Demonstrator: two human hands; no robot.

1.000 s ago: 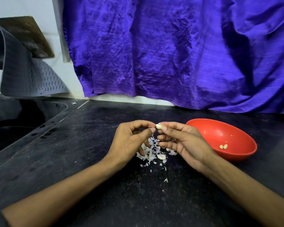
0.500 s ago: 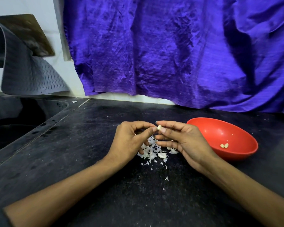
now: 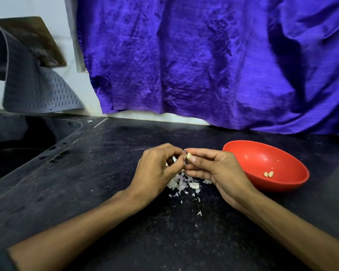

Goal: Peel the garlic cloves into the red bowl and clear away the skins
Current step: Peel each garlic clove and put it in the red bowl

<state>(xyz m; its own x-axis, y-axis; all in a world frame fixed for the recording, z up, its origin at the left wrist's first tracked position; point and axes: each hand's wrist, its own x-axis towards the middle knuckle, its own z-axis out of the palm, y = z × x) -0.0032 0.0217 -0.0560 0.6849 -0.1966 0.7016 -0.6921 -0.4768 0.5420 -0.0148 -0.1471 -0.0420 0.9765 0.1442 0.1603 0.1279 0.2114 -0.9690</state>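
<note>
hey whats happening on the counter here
A person is peeling garlic by hand. The right hand pinches a small clove at its fingertips, and the left hand works at it from the other side, fingers curled in. Below the hands a pile of white skins lies on the dark counter, with at least one clove among them. The red bowl to the right holds two peeled cloves. The skins are not yet cleared.
</note>
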